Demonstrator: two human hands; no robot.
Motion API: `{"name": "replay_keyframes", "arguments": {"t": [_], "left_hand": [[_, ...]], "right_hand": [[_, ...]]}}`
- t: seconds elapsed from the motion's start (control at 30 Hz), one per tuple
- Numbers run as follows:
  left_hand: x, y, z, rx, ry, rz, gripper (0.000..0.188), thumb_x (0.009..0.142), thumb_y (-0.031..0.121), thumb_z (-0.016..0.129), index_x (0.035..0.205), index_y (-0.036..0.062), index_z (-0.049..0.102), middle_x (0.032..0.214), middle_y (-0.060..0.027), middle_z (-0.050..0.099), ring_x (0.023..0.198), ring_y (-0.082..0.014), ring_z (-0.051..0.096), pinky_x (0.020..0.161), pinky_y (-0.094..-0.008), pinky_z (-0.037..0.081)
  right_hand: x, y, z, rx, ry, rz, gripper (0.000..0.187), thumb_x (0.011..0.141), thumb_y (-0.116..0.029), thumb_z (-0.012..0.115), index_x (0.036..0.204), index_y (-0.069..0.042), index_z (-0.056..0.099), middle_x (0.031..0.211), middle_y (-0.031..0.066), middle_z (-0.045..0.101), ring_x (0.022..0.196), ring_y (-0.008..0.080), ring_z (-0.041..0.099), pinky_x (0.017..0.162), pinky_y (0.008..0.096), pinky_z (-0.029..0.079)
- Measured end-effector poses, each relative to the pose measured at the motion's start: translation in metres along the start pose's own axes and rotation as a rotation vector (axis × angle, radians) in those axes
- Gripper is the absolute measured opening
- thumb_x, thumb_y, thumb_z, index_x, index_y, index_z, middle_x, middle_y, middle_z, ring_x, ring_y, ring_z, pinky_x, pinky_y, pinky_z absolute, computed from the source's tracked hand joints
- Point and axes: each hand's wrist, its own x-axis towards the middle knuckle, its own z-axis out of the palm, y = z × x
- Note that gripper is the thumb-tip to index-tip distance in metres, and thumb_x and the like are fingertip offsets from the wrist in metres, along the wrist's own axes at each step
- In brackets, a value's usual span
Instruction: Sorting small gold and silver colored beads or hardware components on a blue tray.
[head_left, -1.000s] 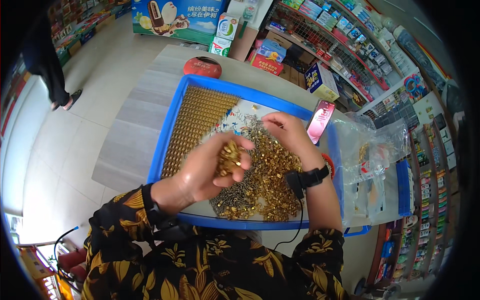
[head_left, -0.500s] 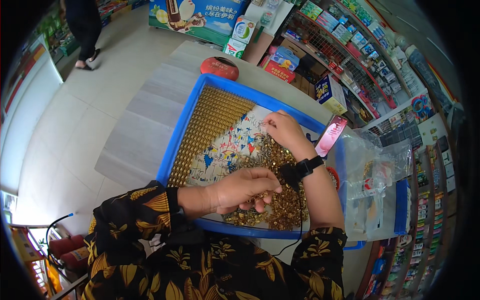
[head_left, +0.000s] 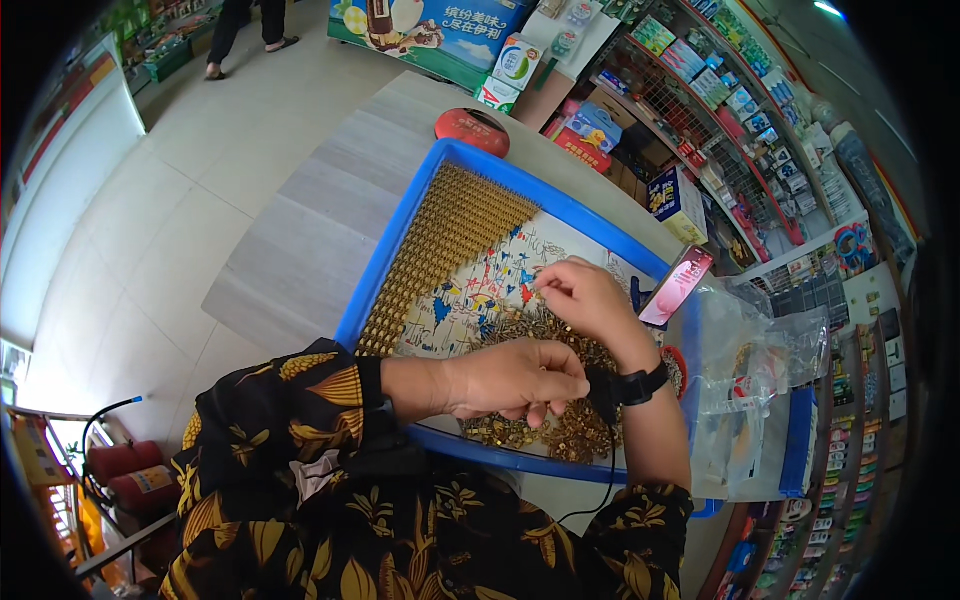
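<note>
Left hand (head_left: 510,380): curled over the heap; cannot tell what it grips.
Right hand (head_left: 592,302): thumb near forefinger; cannot tell if pinching.
Loose gold pieces (head_left: 575,438): inside blue tray (head_left: 398,243).
Standing rows (head_left: 450,230): best left unbumped.

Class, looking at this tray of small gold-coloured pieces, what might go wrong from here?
The black cable below the right hand crosses the blue tray's near rim and might drag loose gold-coloured pieces out. The patterned left sleeve lies close to the standing rows of gold-coloured pieces, so it could knock some. The smartphone, tilted near the tray's right end, might topple if bumped.
</note>
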Motion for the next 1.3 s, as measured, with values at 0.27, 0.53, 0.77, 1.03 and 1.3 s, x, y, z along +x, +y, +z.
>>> {"name": "replay_keyframes", "arguments": {"t": [0.27,0.53,0.77,1.03,1.3], "left_hand": [[-0.007,0.011,-0.004,-0.019,0.053,0.083,0.023,0.092,0.026,0.058,0.106,0.0072,0.056,0.076,-0.0007,0.057,0.056,-0.0063,0.052,0.040,-0.0153,0.030],[-0.025,0.038,-0.036,-0.359,0.369,0.551,0.021,0.094,0.021,0.048,0.108,0.0077,0.055,0.083,-0.0021,0.056,0.062,-0.0081,0.050,0.042,-0.0166,0.029],[-0.045,0.049,-0.044,-0.450,0.313,0.670,0.018,0.093,0.018,0.049,0.106,0.0074,0.054,0.086,-0.0027,0.054,0.063,-0.0090,0.047,0.042,-0.0172,0.029],[-0.034,0.044,-0.047,-0.409,0.314,0.658,0.013,0.092,0.018,0.051,0.101,0.0085,0.053,0.083,-0.0030,0.054,0.062,-0.0085,0.046,0.042,-0.0174,0.029],[-0.029,0.036,-0.040,-0.281,0.443,0.607,0.009,0.091,0.017,0.053,0.094,0.0101,0.049,0.085,-0.0043,0.054,0.061,-0.0093,0.047,0.042,-0.0175,0.029]], "right_hand": [[0.005,0.019,-0.015,-0.006,0.081,0.077,0.017,0.082,-0.020,0.064,0.093,-0.008,0.067,0.088,0.0099,0.064,0.078,0.0232,0.064,0.070,0.0301,0.050],[0.018,0.039,0.009,-0.077,0.176,-0.033,0.016,0.082,-0.025,0.064,0.091,-0.012,0.068,0.086,0.0108,0.063,0.081,0.0260,0.063,0.071,0.0343,0.050],[0.024,0.008,0.010,-0.366,0.019,-0.006,0.013,0.079,-0.023,0.063,0.086,-0.012,0.067,0.085,0.0093,0.065,0.081,0.0275,0.063,0.068,0.0384,0.050],[0.019,0.000,0.009,-0.478,-0.099,0.058,0.012,0.077,-0.018,0.057,0.077,-0.009,0.065,0.083,0.0116,0.066,0.081,0.0316,0.063,0.068,0.0415,0.050],[0.016,-0.008,0.007,-0.486,-0.116,0.145,0.016,0.074,-0.020,0.058,0.080,-0.007,0.066,0.083,0.0148,0.066,0.081,0.0329,0.064,0.072,0.0420,0.051]]}}
